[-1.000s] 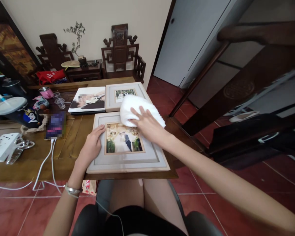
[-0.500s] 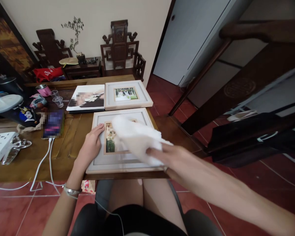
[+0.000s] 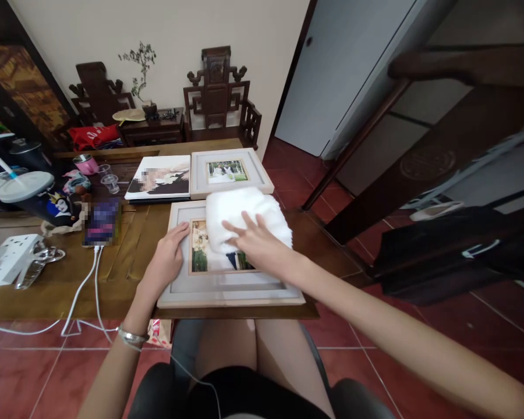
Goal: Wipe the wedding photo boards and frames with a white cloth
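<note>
A pale wooden picture frame (image 3: 231,297) with a grey-white mat and a photo (image 3: 199,250) lies flat at the table's near edge. On its left border rests my left hand (image 3: 168,250), fingers stretched out over the rim and mat, gripping nothing visible. A folded, fluffy white towel (image 3: 253,203) covers the frame's upper right part and some of the photo. My right hand (image 3: 257,241) presses on top of this towel with its fingers spread; part of its thumb side is hard to make out.
Behind lie a second framed photo (image 3: 262,169) and a photo panel (image 3: 157,177). To the left are a phone (image 3: 100,224) with white cables, a power strip (image 3: 13,259), a lidded cup (image 3: 28,189) and a pink mug (image 3: 86,166). A wooden chair back (image 3: 375,139) stands at right.
My right hand has gone from clutching the lifted, blurred towel to lying spread on it. The towel now sits flatter, toward the frame's upper right. My left hand stays on the border.
</note>
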Available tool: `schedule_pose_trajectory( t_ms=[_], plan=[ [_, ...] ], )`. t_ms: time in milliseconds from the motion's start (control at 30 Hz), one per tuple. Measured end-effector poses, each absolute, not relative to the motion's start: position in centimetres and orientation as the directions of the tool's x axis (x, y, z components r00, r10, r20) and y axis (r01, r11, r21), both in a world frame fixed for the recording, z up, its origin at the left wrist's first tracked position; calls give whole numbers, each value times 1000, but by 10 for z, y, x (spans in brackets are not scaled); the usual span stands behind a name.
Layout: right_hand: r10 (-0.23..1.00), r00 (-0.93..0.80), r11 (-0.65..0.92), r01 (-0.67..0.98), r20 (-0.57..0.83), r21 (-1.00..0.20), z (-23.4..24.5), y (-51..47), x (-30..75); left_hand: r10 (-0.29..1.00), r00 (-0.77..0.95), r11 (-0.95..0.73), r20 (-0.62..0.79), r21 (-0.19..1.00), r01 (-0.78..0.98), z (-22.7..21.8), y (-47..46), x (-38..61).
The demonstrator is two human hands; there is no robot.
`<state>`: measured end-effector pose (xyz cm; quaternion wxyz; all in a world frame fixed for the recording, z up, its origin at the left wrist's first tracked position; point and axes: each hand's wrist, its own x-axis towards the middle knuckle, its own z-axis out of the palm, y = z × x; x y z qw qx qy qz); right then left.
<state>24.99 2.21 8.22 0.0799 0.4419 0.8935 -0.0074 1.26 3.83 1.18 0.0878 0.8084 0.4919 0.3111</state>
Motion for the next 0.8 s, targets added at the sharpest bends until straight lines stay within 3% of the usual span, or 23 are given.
schedule_pose_trajectory(
  t_ms=[167,300,433,600,700,800],
  plan=[
    [656,-647,636,751,-387,-177,118,-48,259,847,324,-506,421,456,732,11,38,14],
    [619,-706,631,708,-345,-316,113,-71,259,844,351,-517,406,440,735,12,36,14],
    [735,-635,594,772,-237,-227,85,-41,247,852,355,-507,384,438,743,10,37,12],
    [858,-514,514,857,21,-31,64,36,232,853,361,-509,377,444,738,8,39,10],
    [870,-493,493,870,29,-3,62,60,226,846,352,-517,399,458,723,7,38,10],
    [826,-559,557,829,-66,-43,67,49,224,844,339,-518,416,468,716,7,37,11]
  ],
)
